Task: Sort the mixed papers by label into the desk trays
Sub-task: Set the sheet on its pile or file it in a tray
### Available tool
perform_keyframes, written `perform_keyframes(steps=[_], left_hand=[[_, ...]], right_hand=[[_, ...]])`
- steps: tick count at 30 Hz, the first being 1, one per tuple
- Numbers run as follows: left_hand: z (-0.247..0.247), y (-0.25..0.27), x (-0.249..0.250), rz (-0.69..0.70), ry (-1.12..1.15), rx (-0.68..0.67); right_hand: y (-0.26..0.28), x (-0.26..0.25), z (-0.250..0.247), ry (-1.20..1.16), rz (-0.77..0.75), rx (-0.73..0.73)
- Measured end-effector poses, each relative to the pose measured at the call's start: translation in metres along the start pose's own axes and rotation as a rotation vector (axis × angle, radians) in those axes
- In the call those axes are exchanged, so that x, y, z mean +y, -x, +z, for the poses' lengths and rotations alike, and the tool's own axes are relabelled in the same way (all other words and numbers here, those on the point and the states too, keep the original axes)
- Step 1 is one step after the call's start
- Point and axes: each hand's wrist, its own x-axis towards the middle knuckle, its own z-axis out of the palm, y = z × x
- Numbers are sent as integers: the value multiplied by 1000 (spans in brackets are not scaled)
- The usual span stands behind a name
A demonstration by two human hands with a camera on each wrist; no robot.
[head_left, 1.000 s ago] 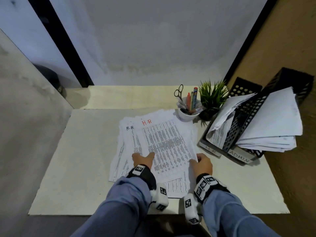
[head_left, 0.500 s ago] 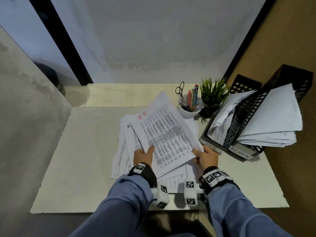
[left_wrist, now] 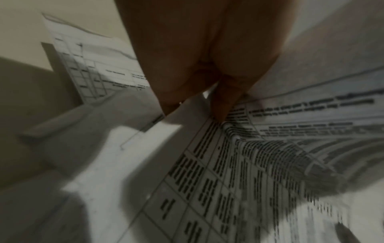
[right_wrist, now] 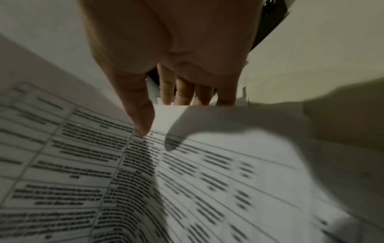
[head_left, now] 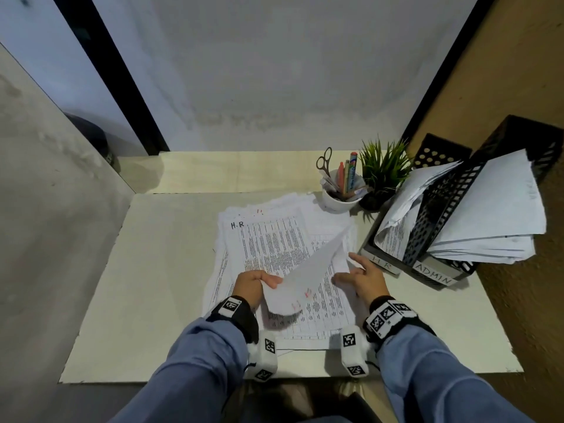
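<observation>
One sheet (head_left: pixel 308 270) is lifted off the pile (head_left: pixel 268 239) at the middle of the desk (head_left: pixel 152 285). It is turned blank side up, with a red mark showing faintly through near its lower end; the letters cannot be read with certainty. Its far corner points toward the trays.

Progress: partly done, by my judgement. The tray marked HR (head_left: pixel 385 264) already holds a curled bundle of sheets, and the tray marked ADMIN (head_left: pixel 433 274) beside it holds a thicker stack that overhangs its side. A sizeable pile remains on the desk, its top sheet marked HR in black. The lifted sheet has not yet reached a tray.

Grasp: the left hand (head_left: pixel 251 285) pinches the sheet at its near left edge, thumb on top, fingers curled beneath. The left wrist view shows thumb and a finger closed on paper, though blurred. The right hand (head_left: pixel 363 277) holds nothing; its fingers (right_wrist: pixel 182 92) are straight and spread, thumb tip touching the pile just beside the lifted sheet's right edge, between the sheet and the HR tray.

A cup of pens and scissors (head_left: pixel 340 190) and a small plant (head_left: pixel 381 172) stand behind the pile.
</observation>
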Motion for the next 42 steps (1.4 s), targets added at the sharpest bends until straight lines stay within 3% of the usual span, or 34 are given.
perform_keyframes(steps=[4, 5, 8, 10, 13, 16, 20, 23, 26, 31, 33, 39, 42], left_hand=[[0, 1, 2, 27, -23, 33], [-3, -4, 3, 25, -35, 126], [-16, -16, 1, -1, -212, 597], [-22, -23, -7, -44, -336, 661], [-25, -29, -4, -167, -217, 644], [-29, -31, 0, -170, -291, 587], [-27, -21, 1, -48, -422, 527], [-24, -16, 0, 134, -485, 532], [-28, -15, -8, 199, -374, 430], [-41, -24, -19, 105, -63, 314], [-40, -19, -13, 66, -6, 249], [-30, -10, -2, -9, -2, 103], [-26, -9, 1, 44, -22, 132]], right_hand=[[5, -6, 8, 105, -12, -69], [5, -5, 10, 96, -18, -71], [0, 4, 12, -17, 1, -77], [-2, 8, 11, -26, 47, -63], [-2, 14, 14, -59, 57, -37], [-6, 16, 14, -32, 74, -18], [-4, 9, 13, 125, 91, -2], [-7, 11, 13, 188, 101, 18], [-6, 5, 11, 235, 126, 19], [-10, 7, 6, 203, 129, 24], [-16, 12, 7, 55, 124, 37], [-9, -2, 6, 175, 111, 51], [-5, -7, 8, -10, 73, 70]])
